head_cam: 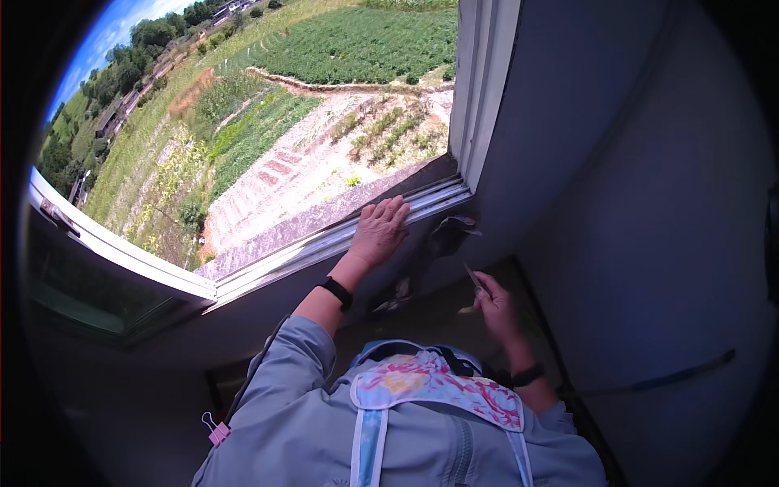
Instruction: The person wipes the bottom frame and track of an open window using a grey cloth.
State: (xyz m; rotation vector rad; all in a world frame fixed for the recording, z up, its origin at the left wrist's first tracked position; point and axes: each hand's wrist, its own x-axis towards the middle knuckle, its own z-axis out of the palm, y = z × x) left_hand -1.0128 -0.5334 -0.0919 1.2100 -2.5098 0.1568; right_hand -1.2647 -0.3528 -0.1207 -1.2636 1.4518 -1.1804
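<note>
My left hand [378, 233] rests with its palm down on the white window frame's lower rail [341, 234], its fingers over the track. To the right and lower, my right hand [494, 304] grips a thin, pointed tool [472, 276], which looks like a small blade; its exact kind cannot be told. The tip points up towards the wall below the window. On that wall, a dark patch with ragged, peeling edges [450, 234] lies between my hands, and a second peeling patch [395, 295] sits lower left. The window stands open, with fields outside.
At left, the swung-out window sash [122, 249] has a handle [58, 216]. A plain wall [663, 231] rises on the right, with a long thin rod [681, 374] near it. A pink binder clip [219, 433] holds a cable at my left sleeve.
</note>
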